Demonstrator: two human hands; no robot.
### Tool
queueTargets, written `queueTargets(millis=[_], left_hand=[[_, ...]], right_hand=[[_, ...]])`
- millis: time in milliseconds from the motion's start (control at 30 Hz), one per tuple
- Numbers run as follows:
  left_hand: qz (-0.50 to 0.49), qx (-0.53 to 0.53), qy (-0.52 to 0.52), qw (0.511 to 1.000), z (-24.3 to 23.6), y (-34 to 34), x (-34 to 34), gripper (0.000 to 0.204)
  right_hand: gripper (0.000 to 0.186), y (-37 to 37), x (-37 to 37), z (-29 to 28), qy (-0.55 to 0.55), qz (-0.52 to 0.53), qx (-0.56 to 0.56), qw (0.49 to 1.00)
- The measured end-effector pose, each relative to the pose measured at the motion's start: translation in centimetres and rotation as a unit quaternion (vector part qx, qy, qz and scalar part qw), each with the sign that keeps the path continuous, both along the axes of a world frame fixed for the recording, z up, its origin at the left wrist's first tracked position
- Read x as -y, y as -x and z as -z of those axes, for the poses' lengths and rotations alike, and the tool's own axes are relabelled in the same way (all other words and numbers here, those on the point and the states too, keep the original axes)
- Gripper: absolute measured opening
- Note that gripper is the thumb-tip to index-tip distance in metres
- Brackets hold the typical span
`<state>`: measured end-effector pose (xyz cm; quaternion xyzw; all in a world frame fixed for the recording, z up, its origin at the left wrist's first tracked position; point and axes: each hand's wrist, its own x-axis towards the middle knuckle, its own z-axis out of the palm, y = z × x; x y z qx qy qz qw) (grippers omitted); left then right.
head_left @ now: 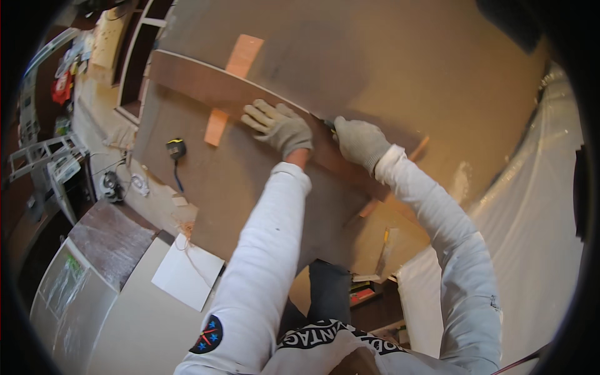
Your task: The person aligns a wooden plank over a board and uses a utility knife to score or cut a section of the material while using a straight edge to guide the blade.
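A long brown board (pixel 200 80) with a pale strip along its far edge lies at a slant on the worktable. My left hand (pixel 282 130), in a light work glove, rests flat on the board with the fingers spread. At the far edge, my gloved right hand (pixel 362 144) is closed round a small dark tool that looks like a utility knife (pixel 329 125). Its tip is at or near the pale strip; the blade is too small to make out. Orange-brown wood strips, one showing beyond the board (pixel 244 55) and one before it (pixel 215 127), run crosswise under it.
A black and yellow tape measure (pixel 176 149) lies on the worktable (pixel 250 187) to the left. A white panel (pixel 187 272) is at lower left, near a folding ladder (pixel 47 156). Plastic sheeting (pixel 525 206) hangs along the right. A narrow tool (pixel 382 250) lies near the front edge.
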<state>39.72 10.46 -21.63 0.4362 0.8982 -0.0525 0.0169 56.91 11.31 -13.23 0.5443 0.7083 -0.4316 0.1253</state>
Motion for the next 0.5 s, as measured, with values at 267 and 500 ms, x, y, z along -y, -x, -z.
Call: queueTargets(millis=[267,500], left_hand=[[0.008,-0.025,-0.005,1.0,0.6,-0.9,-0.6,0.061],[0.02,-0.037,-0.041,0.998,1.1,-0.4,-0.5,0.061]], right_hand=[[0.023,-21.1,16.3,-2.2,0.039,-0.02,0.103,0.994],[0.026,-16.6,22.1,-10.9,-0.157,0.154,0.075,0.972]])
